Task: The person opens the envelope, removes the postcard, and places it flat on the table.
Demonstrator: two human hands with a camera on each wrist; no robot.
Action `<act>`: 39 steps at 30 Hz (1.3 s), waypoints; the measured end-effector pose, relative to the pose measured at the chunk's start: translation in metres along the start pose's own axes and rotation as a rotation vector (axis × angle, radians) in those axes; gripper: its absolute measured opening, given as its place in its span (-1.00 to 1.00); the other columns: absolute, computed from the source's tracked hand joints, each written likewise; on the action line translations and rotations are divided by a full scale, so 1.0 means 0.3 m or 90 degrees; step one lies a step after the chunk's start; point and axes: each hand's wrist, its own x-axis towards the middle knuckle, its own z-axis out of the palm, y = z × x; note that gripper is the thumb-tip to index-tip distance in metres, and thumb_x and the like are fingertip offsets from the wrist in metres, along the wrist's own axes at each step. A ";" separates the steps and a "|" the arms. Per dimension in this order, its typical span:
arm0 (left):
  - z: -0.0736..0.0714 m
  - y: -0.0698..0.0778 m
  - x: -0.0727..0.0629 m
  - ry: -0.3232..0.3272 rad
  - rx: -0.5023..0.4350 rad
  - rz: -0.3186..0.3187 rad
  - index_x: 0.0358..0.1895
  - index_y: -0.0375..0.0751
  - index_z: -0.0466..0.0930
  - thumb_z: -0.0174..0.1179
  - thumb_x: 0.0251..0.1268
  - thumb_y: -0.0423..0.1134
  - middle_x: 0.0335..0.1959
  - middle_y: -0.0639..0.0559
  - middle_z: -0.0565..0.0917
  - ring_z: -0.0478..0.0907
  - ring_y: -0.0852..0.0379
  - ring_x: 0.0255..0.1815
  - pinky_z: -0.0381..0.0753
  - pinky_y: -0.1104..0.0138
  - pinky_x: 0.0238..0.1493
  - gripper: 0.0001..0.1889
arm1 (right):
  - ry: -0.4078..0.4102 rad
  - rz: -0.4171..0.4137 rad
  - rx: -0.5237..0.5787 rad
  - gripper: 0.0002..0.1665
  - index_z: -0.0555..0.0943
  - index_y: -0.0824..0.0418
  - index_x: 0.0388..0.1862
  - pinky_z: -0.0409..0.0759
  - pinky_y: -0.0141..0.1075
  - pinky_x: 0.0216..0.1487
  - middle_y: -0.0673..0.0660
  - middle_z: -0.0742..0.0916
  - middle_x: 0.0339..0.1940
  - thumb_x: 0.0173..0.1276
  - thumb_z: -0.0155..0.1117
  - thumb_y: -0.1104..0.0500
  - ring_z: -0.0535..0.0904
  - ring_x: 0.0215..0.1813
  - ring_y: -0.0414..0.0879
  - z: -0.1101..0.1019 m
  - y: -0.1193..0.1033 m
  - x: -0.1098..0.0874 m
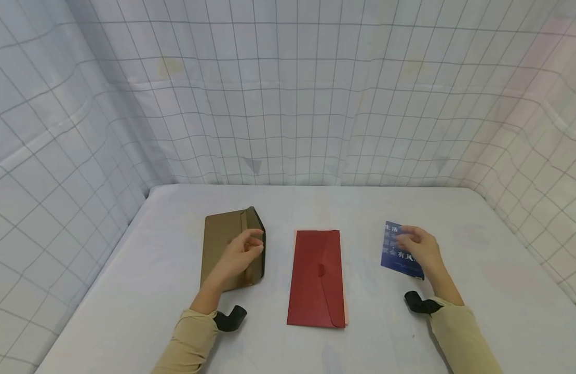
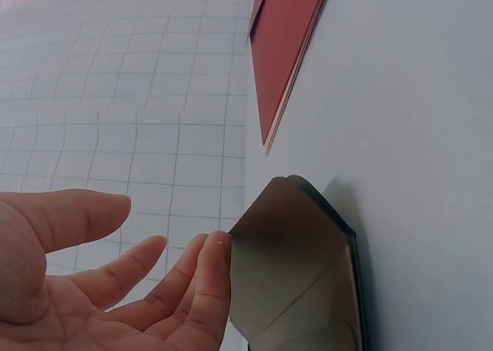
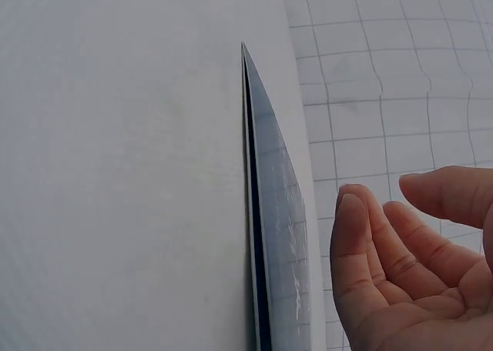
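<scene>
Above a brown envelope (image 1: 217,234) on the left, my left hand (image 1: 238,255) hovers with loosely bent fingers and an empty grasp. The envelope's flap (image 2: 293,235) stands raised on its right side; whether a fingertip touches it I cannot tell. On the right, my right hand (image 1: 422,250) is over a blue card (image 1: 391,257) with white lettering, fingers relaxed and holding nothing. Seen edge-on in the right wrist view, the card (image 3: 281,235) is two layers, slightly apart. A red envelope (image 1: 316,280) lies between the hands, its flap edge and small tab facing up.
Pale pink paper (image 1: 346,306) peeks out from beneath the red envelope. All of it lies on a white-covered table (image 1: 362,343). White cloth with a grid pattern (image 1: 306,104) hangs behind and at both sides. Black wrist mounts (image 1: 231,319) sit below both hands.
</scene>
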 end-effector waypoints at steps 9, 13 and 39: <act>0.022 0.005 0.002 -0.014 -0.013 0.010 0.25 -0.36 0.30 0.01 0.34 -0.37 0.01 -0.30 0.54 0.49 -0.07 -0.03 0.43 0.37 -0.17 -0.58 | -0.026 -0.031 -0.007 -0.42 0.32 0.35 0.31 0.57 -0.16 0.07 0.40 0.64 0.06 0.43 0.03 0.04 0.57 -0.27 -0.50 0.014 -0.016 -0.002; 0.033 0.010 0.000 -0.016 -0.011 0.013 0.25 -0.35 0.31 0.01 0.34 -0.37 0.00 -0.30 0.54 0.50 -0.03 -0.06 0.43 0.39 -0.18 -0.58 | -0.034 -0.037 -0.012 -0.41 0.31 0.34 0.32 0.51 -0.01 0.14 0.40 0.63 0.07 0.43 0.02 0.04 0.55 -0.26 -0.50 0.022 -0.020 -0.002; 0.116 0.029 -0.006 -0.049 -0.008 0.002 0.23 -0.23 0.36 0.04 0.31 -0.32 0.00 -0.17 0.58 0.52 0.01 0.01 0.52 0.16 -0.02 -0.58 | -0.068 -0.082 0.030 -0.46 0.35 0.35 0.28 0.52 -0.42 -0.07 0.39 0.67 -0.02 0.41 0.06 0.11 0.59 -0.25 -0.44 0.044 -0.041 -0.012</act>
